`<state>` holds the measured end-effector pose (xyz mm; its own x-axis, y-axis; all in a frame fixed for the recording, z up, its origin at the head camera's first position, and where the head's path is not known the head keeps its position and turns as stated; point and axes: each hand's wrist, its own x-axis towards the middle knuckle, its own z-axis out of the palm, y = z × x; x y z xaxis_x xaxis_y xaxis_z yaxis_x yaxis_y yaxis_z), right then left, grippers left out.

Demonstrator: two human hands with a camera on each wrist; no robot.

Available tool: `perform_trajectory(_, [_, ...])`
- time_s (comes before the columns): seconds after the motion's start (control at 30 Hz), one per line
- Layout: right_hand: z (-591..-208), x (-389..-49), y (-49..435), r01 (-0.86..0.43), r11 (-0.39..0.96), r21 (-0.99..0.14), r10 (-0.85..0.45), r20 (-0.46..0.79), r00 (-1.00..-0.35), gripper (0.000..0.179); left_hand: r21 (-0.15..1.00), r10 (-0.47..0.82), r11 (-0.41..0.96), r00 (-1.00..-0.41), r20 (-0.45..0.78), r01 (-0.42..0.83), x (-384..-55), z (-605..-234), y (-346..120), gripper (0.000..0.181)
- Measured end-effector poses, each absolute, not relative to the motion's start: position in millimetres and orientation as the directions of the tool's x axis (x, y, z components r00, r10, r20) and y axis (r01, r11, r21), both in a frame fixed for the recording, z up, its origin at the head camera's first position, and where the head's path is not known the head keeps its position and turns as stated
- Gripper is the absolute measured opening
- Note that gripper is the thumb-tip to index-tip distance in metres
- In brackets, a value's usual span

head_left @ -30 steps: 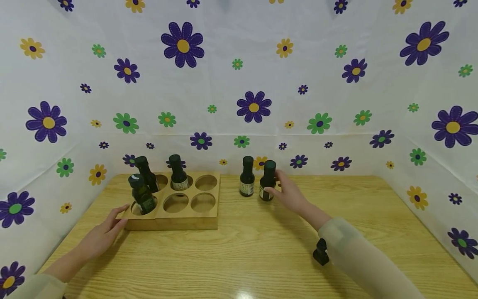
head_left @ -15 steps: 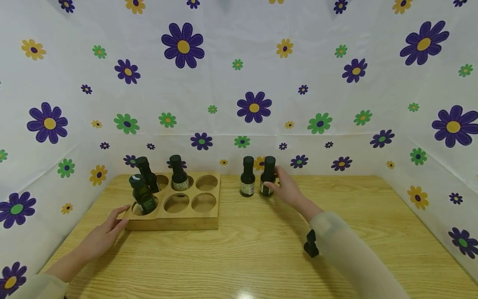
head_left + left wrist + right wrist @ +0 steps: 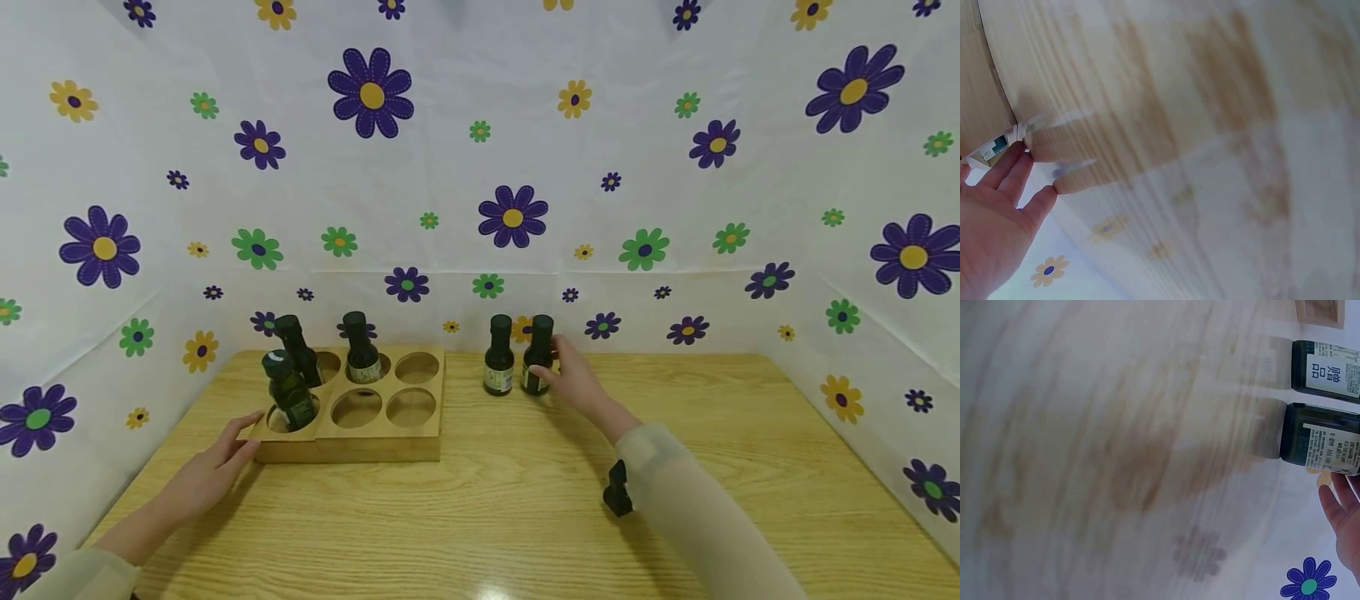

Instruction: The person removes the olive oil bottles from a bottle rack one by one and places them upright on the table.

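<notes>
In the head view, my right hand [image 3: 579,385] holds a small dark glass bottle [image 3: 542,337] with a pale label, thumb in front and fingers round its far side. The bottle stands upright on the table beside a matching dark bottle [image 3: 499,358]. On the left, the fingertips of my left hand [image 3: 198,479] touch the left side of a wooden bottle holder [image 3: 345,451] with round holes. It carries a tilted green bottle [image 3: 289,397] at front left, a dark bottle [image 3: 298,354] leaning behind it, and another labelled bottle [image 3: 362,350] in the back row.
The wooden table [image 3: 480,517] reaches back to a white flower-print cloth [image 3: 442,158], which also hangs at both sides. Beneath the right sleeve [image 3: 690,492] shows a black wrist device [image 3: 618,490].
The right hand has moved slightly toward the back with its bottle, which now stands about level with the neighbouring one. My left hand stays at the holder.
</notes>
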<state>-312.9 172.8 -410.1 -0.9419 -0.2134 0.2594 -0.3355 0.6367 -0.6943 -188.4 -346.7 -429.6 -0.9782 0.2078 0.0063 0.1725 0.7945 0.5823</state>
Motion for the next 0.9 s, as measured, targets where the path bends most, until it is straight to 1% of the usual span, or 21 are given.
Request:
perform_trajectory(0.3, [-412, -312, 171, -0.342, 0.643, -0.685, -0.215, 0.268, -0.939, 0.048, 0.586, 0.204, 0.793, -0.979, 0.0, 0.166, -189, -429, -347, 0.056])
perform_trajectory(0.57, [-413, -308, 173, -0.328, 0.625, -0.708, -0.207, 0.256, -0.944, 0.054, 0.589, 0.207, 0.792, -0.978, -0.013, 0.16, -190, -433, -348, 0.056])
perform_trajectory(0.73, [-411, -299, 178, -0.349, 0.608, -0.713, -0.191, 0.295, -0.936, 0.058, 0.594, 0.206, 0.789, -0.978, -0.014, 0.158, -191, -433, -348, 0.057])
perform_trajectory(0.9, [-408, -289, 182, -0.395, 0.605, -0.692, -0.181, 0.363, -0.914, 0.053, 0.59, 0.204, 0.793, -0.979, -0.016, 0.155, -192, -432, -348, 0.057])
